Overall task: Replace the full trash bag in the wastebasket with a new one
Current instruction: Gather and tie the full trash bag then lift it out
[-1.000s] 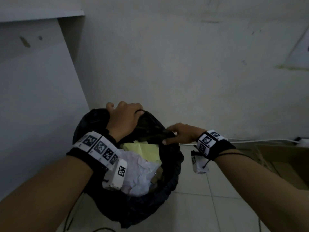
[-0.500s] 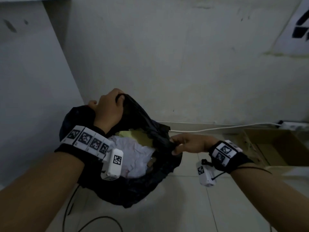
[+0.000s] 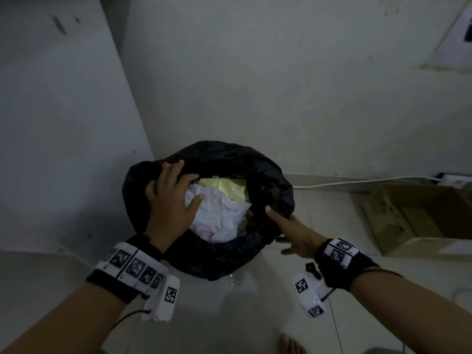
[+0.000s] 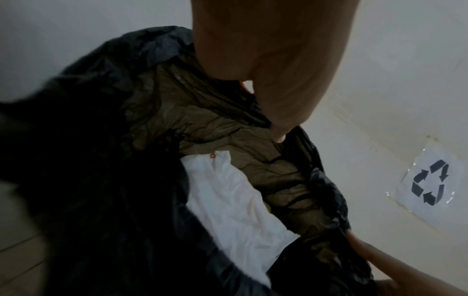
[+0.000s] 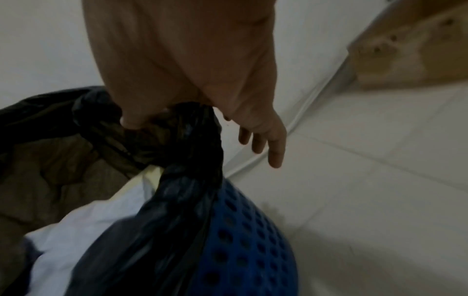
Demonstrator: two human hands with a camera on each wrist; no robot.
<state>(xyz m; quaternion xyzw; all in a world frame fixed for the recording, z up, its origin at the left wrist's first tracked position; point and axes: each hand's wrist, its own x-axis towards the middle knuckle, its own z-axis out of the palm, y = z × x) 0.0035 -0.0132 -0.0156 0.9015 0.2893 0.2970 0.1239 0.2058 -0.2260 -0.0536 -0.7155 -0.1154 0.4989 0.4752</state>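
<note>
A black trash bag (image 3: 229,256) lines a blue perforated wastebasket (image 5: 243,250) standing on the floor by the wall. Crumpled white paper (image 3: 222,213) and yellow paper (image 3: 224,186) fill it to the top. My left hand (image 3: 176,190) lies spread over the bag's left rim, fingers straight, thumb on the white paper. My right hand (image 3: 288,226) is at the near right rim. In the right wrist view its thumb and forefinger pinch a bunched fold of the bag (image 5: 187,160), and the other fingers point out straight.
An open cardboard box (image 3: 421,215) sits on the floor to the right. A white cable (image 3: 357,181) runs along the wall base. A grey panel (image 3: 63,123) stands at the left. A recycling sign (image 4: 430,182) is on the wall. A bare foot (image 3: 291,343) shows below.
My left hand has let go of the raised far rim and now lies flat on the left rim. The bag's edge has dropped back down. My right hand keeps its pinch.
</note>
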